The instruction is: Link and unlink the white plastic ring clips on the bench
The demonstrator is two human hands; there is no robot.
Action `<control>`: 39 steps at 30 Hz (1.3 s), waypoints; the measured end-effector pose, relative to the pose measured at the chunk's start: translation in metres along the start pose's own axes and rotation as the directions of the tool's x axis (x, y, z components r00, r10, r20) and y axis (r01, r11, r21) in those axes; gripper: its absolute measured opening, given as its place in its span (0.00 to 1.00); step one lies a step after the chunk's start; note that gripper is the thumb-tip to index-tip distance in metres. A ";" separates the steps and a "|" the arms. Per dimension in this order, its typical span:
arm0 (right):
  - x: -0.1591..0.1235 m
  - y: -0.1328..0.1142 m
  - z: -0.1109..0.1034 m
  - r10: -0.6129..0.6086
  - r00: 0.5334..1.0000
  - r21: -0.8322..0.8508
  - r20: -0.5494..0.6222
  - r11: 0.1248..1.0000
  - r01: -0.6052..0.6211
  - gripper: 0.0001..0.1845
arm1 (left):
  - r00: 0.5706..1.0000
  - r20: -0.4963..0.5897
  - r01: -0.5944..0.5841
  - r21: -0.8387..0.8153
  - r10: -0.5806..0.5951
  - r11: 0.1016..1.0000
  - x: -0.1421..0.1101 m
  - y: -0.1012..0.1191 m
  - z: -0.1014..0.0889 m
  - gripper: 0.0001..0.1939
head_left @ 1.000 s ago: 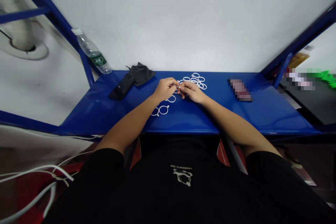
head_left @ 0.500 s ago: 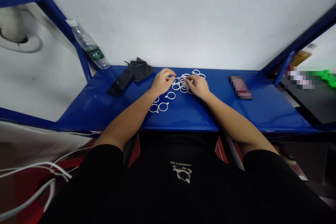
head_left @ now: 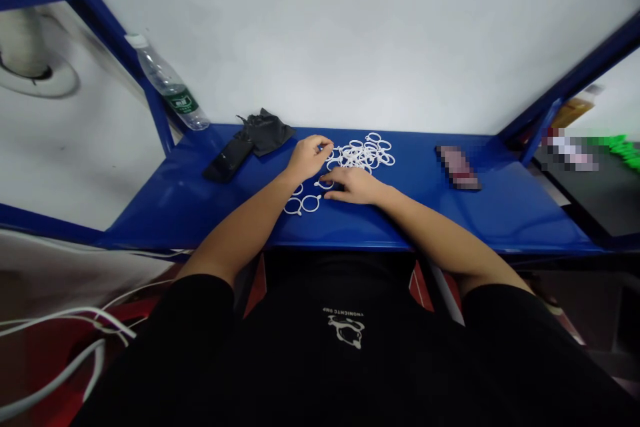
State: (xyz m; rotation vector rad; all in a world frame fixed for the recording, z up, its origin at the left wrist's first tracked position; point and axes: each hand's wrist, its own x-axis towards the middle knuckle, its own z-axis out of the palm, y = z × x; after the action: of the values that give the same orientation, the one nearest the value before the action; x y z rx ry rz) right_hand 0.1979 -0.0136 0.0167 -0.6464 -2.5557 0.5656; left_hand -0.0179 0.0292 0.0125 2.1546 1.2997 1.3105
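My left hand (head_left: 310,155) rests at the left edge of a heap of white plastic rings (head_left: 367,155), each with a small knob. Its thumb and fingers are drawn together; whatever they hold, if anything, cannot be made out. Just in front of the heap is my right hand (head_left: 353,185), palm down, thumb apart from the fingers. Its fingertips reach over a single white ring (head_left: 325,185), partly covering it. Several more loose rings (head_left: 311,203) lie to the left, close to my left forearm, which hides part of one.
The blue tabletop (head_left: 240,220) meets a white wall behind. A black phone-like slab (head_left: 229,160) and a crumpled black bag (head_left: 267,132) lie left. A plastic bottle (head_left: 170,83) leans at the back left corner. A blurred-out phone-shaped object (head_left: 459,168) lies right.
My right hand has moved from the heap toward me and leftward, over the single ring, with its fingers spreading. More of the heap shows. My left hand has barely moved.
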 end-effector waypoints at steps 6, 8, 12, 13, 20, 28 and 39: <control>-0.002 0.015 -0.002 0.020 1.000 -0.028 -0.019 0.999 -0.021 0.09 | 0.992 0.085 -0.100 0.026 0.097 0.995 -0.006 0.007 0.000 0.07; -0.004 0.020 -0.008 0.064 0.984 0.015 -0.168 0.998 -0.062 0.09 | 0.986 0.061 -0.155 -0.003 0.155 0.988 -0.008 0.010 0.000 0.08; -0.004 0.028 -0.014 0.215 0.891 0.176 -0.401 0.972 -0.156 0.15 | 0.969 0.011 -0.245 -0.049 0.246 0.968 -0.010 0.013 0.000 0.10; -0.004 0.030 -0.014 0.254 0.875 0.231 -0.412 0.958 -0.169 0.17 | 0.966 0.010 -0.256 -0.050 0.257 0.965 -0.011 0.013 0.000 0.10; -0.005 0.033 -0.011 0.296 0.892 0.375 -0.340 0.913 -0.160 0.22 | 0.959 -0.032 -0.282 -0.005 0.282 0.959 -0.012 0.016 0.004 0.09; -0.006 0.025 -0.015 0.170 0.922 0.159 -0.348 0.980 -0.121 0.14 | 0.967 0.014 -0.255 0.062 0.254 0.965 -0.013 0.021 0.003 0.07; -0.005 0.021 -0.014 0.087 0.968 0.027 -0.236 0.996 -0.083 0.06 | 0.955 0.062 -0.292 0.038 0.289 0.956 -0.012 0.017 0.005 0.15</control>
State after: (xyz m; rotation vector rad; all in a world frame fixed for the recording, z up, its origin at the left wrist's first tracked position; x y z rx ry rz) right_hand 0.2159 0.0048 0.0160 -0.7727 -2.3067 0.5046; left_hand -0.0061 0.0113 0.0143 2.4705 1.0293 1.3233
